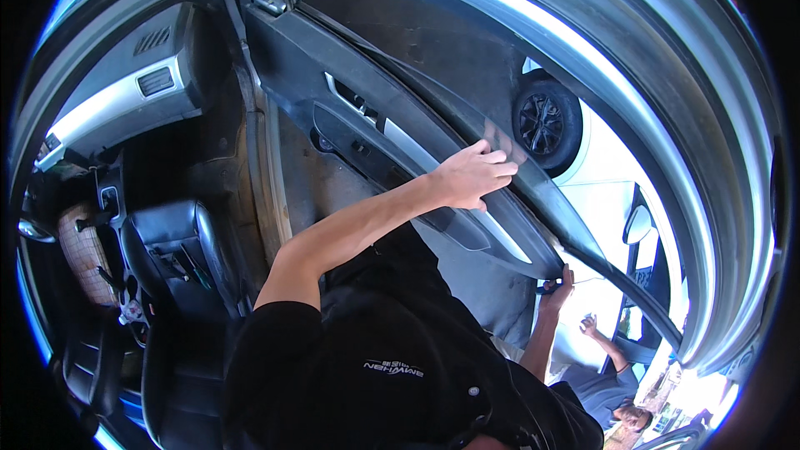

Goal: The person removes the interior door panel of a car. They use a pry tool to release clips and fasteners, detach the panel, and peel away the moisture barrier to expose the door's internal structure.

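Observation:
A dark car door (392, 125) stands swung out in front of me, with its grey and black inner trim panel facing me. My left hand (475, 177) lies over the upper edge of the panel beside the window glass (533, 171). Its fingers bend over the top, and the thumb is on the near side. At the rear end of the door, my right hand (558, 290) is closed round a small dark object with a bit of blue (546, 287), its kind unclear. That hand is right against the panel's end edge. A silver pull handle (507, 243) runs along the panel between the hands.
To the left are black front seats (179, 237), a dashboard (125, 104) and a woven seat cover (86, 258). The door frame (583, 25) arches overhead. Beyond the door stands a white car with a black wheel (546, 125). Another person (604, 387) is at the lower right.

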Action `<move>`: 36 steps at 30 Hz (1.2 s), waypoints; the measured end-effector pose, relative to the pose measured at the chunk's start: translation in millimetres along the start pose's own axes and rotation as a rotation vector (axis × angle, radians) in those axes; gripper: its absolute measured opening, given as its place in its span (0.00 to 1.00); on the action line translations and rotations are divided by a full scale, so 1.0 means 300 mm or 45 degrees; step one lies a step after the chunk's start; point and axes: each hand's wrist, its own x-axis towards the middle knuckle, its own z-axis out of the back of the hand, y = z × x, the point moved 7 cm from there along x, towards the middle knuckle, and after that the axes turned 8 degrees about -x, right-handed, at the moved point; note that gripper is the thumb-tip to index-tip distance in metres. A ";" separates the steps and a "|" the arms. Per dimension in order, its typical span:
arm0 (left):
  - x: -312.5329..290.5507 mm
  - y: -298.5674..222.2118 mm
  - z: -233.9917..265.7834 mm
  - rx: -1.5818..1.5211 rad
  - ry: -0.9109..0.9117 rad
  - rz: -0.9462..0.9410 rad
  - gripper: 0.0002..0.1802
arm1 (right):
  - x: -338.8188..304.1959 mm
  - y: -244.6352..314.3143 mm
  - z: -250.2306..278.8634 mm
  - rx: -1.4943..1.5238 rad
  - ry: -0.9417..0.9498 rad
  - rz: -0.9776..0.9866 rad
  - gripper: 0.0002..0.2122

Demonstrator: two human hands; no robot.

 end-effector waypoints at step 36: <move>0.193 0.205 -0.048 -0.171 0.051 -0.121 0.29 | 0.222 0.102 -0.087 -0.136 0.200 0.327 0.13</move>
